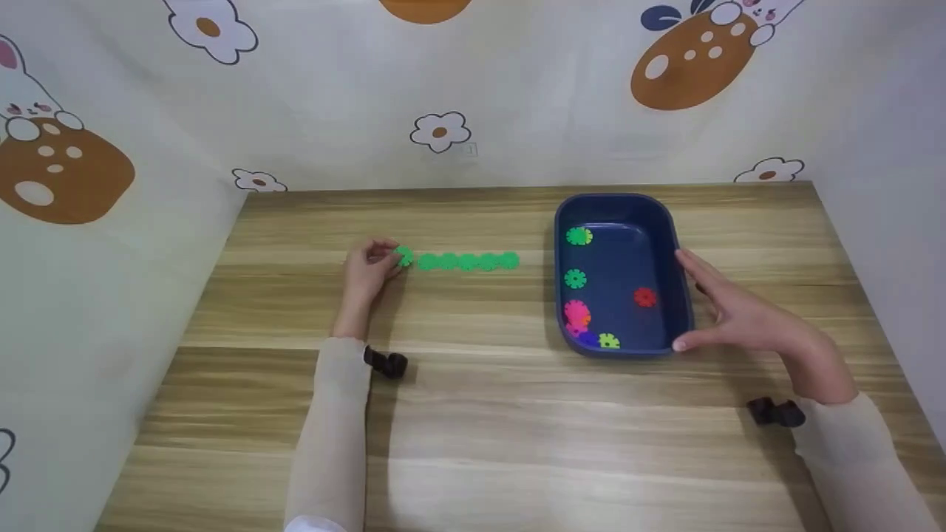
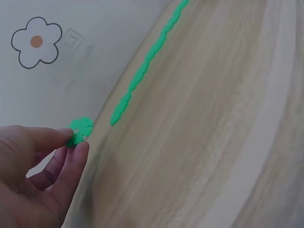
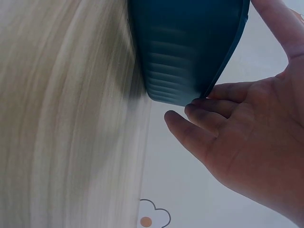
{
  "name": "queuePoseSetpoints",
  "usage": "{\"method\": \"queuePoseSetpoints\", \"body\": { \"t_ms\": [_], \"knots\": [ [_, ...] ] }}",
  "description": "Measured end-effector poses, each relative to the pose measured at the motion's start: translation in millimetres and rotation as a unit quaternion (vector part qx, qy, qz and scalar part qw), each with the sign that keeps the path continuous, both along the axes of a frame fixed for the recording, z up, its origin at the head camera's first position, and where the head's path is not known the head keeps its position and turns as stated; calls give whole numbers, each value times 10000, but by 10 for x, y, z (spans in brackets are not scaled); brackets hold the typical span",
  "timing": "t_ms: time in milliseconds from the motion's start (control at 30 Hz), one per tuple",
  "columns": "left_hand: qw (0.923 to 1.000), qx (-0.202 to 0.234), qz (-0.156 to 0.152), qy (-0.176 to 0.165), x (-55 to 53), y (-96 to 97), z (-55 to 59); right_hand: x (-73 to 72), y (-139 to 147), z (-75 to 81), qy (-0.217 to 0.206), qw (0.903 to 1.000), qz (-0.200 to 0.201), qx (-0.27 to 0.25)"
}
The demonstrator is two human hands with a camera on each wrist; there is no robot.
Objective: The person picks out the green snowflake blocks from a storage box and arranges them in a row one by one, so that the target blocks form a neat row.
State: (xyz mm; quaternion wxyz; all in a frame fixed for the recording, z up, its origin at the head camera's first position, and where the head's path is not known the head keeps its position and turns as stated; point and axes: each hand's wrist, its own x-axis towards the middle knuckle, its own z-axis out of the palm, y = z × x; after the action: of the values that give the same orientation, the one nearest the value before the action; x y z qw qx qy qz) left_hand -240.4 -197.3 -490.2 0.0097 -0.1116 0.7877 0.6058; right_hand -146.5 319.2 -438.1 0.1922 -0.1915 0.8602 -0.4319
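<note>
My left hand pinches a green notched plastic disc between thumb and fingertips, held just above the table. Right of it in the head view, several green discs form a straight row on the wood, a small gap away from the held one. A dark blue bin stands to the right of that row. Against its right side rests my right hand, thumb and fingers spread and fairly straight. The right wrist view shows fingertips at the bin's outer wall, with the palm off it.
Inside the bin lie loose discs: a red disc, a green disc, a pink disc and a yellow disc among several. The wooden table meets a patterned cloth at its back edge.
</note>
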Motion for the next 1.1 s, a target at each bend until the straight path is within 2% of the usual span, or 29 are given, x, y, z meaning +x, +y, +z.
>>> {"method": "queuePoseSetpoints", "body": {
  "t_ms": [200, 400, 500, 667, 800, 967, 1100],
  "knots": [
    [9964, -840, 15, -61, -20, 19, -30, -1, 1, -10, -64, 9999, -10, -95],
    [9789, -2042, 20, -84, -26, 58, -4, 0, 1, -8, -83, 9999, 7, -143],
    [9722, -2337, -5, -137, -28, 78, 12, 2, 1, -7, -64, 9999, 5, -108],
    [9653, -2602, -42, -201, -36, 103, 13, -1, 2, -1, -5, 10000, 34, -64],
    [9635, -2664, -91, -252, -39, 120, 17, 2, 8, 6, -4, 10000, 25, -54],
    [9659, -2580, -35, -193, -36, 118, 35, 5, 5, 10, -83, 10000, -13, -38],
    [9695, -2444, 154, 62, -9, 133, 92, 5, 6, 4, -80, 10000, -16, -3]
  ]
}}
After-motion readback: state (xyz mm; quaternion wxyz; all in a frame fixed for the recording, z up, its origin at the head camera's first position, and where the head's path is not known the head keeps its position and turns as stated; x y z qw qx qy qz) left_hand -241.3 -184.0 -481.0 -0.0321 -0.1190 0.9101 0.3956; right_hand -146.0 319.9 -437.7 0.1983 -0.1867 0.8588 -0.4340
